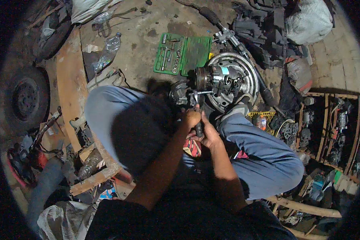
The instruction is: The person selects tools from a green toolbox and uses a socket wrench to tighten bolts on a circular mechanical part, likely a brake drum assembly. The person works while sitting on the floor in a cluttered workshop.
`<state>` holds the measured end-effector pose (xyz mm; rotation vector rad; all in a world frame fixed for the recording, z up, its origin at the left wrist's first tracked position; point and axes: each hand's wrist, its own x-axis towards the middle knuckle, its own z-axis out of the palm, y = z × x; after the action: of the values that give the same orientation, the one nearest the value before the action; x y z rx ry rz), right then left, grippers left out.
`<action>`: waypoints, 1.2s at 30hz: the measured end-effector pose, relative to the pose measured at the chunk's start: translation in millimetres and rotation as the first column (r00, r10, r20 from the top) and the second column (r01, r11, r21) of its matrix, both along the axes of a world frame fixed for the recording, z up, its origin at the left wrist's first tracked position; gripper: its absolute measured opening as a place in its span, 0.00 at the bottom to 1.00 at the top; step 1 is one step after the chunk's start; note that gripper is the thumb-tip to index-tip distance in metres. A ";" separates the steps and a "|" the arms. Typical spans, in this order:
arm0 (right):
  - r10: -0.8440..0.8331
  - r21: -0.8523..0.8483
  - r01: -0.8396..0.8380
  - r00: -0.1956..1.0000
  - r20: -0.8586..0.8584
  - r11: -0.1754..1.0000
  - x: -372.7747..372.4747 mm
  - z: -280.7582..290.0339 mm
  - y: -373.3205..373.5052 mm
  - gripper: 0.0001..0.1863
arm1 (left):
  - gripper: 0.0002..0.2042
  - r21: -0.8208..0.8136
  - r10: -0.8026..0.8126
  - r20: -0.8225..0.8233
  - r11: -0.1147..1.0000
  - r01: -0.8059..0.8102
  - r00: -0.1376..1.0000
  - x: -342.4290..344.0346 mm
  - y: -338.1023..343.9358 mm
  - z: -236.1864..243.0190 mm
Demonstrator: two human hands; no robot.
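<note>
A ratchet wrench (199, 126) with a dark handle stands between my two hands, its metal head at the top and a shiny socket extension pointing right. My left hand (191, 118) is closed around the handle just below the head. Lower down, my right hand (211, 137) curls about the handle from the right; some of its fingers are hidden. Just beyond the ratchet head lies a compressor (224, 79) with a grooved pulley (202, 79), resting on a silver wheel rim (251, 74). A red patterned cloth (193, 148) shows beneath my hands.
An open green socket case (196, 52) lies on the floor beyond the compressor. A crushed plastic bottle (113, 44) and a wooden plank (70, 76) are at left, near a tyre (26, 96). Wooden racks with metal parts (342, 120) stand at right; a white sack (310, 22) sits far right.
</note>
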<state>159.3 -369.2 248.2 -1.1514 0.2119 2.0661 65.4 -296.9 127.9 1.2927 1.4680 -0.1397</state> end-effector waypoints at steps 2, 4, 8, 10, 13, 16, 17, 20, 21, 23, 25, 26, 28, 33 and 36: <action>-0.047 0.021 0.048 0.998 -0.048 0.999 19.5 -41.5 -15.1 0.28 | 0.31 0.007 -0.133 -0.143 0.991 0.136 0.981 3.1 10.9 31.3; -0.054 -0.067 0.068 0.981 0.185 0.995 18.8 -38.5 -18.7 0.29 | 0.33 0.331 -0.201 -0.034 0.922 0.201 0.979 6.4 43.6 41.5; -0.048 -0.159 0.128 0.901 0.431 0.979 0.8 -7.5 -5.7 0.24 | 0.38 0.664 -0.198 -0.041 0.727 0.174 0.979 49.1 154.1 89.3; -0.053 -0.076 0.088 0.923 0.382 0.993 -6.5 3.5 -7.5 0.22 | 0.43 0.629 -0.392 -0.058 0.700 0.339 0.918 57.1 189.4 121.8; -0.215 -0.092 0.248 0.937 0.276 0.964 -22.9 -4.8 -7.8 0.15 | 0.47 0.574 -0.590 -0.006 0.659 0.486 0.808 87.2 225.2 81.3; -0.192 -0.064 0.236 0.897 0.398 0.970 -33.8 -25.2 -8.7 0.09 | 0.48 0.445 -0.615 0.276 0.763 0.468 0.739 110.9 226.5 62.0; -0.174 -0.025 0.212 0.859 0.482 0.977 -38.8 -44.0 -12.5 0.10 | 0.47 0.434 -0.626 0.305 0.762 0.481 0.718 114.2 225.5 71.9; -0.124 0.081 0.094 0.788 0.604 0.992 -37.0 -55.1 -14.6 0.15 | 0.45 0.463 -0.653 0.320 0.740 0.488 0.687 113.9 223.5 58.8; -0.130 0.107 0.080 0.761 0.636 0.991 -37.8 -68.7 -15.8 0.15 | 0.42 0.503 -0.664 0.314 0.722 0.475 0.678 114.2 224.6 54.6; -0.138 0.094 0.100 0.732 0.667 0.990 -39.7 -78.0 -14.4 0.17 | 0.43 0.549 -0.683 0.335 0.701 0.455 0.649 114.2 220.0 64.3; -0.100 0.045 0.097 0.695 0.712 0.994 -47.7 -76.7 -14.5 0.16 | 0.43 0.607 -0.704 0.331 0.668 0.430 0.628 111.5 217.5 69.6; -0.078 0.021 0.092 0.676 0.732 0.996 -52.1 -75.6 -14.3 0.15 | 0.42 0.610 -0.711 0.291 0.653 0.449 0.640 109.3 216.0 71.1; -0.146 0.032 0.173 0.704 0.695 0.984 -60.0 -73.8 -13.1 0.16 | 0.40 0.617 -0.725 0.209 0.619 0.487 0.656 106.4 213.2 74.1; -0.138 -0.068 0.311 0.594 0.792 0.948 -80.7 -67.7 0.3 0.20 | 0.60 0.598 -0.762 0.124 0.568 0.565 0.635 106.9 190.3 74.7; -0.086 -0.075 0.245 0.587 0.805 0.967 -74.7 -60.4 3.6 0.23 | 0.55 0.570 -0.748 0.209 0.617 0.543 0.630 106.8 189.0 76.9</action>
<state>84.6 -365.6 187.8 -1.9777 0.0527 1.1937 172.2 -107.9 204.8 2.0838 0.5671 0.0187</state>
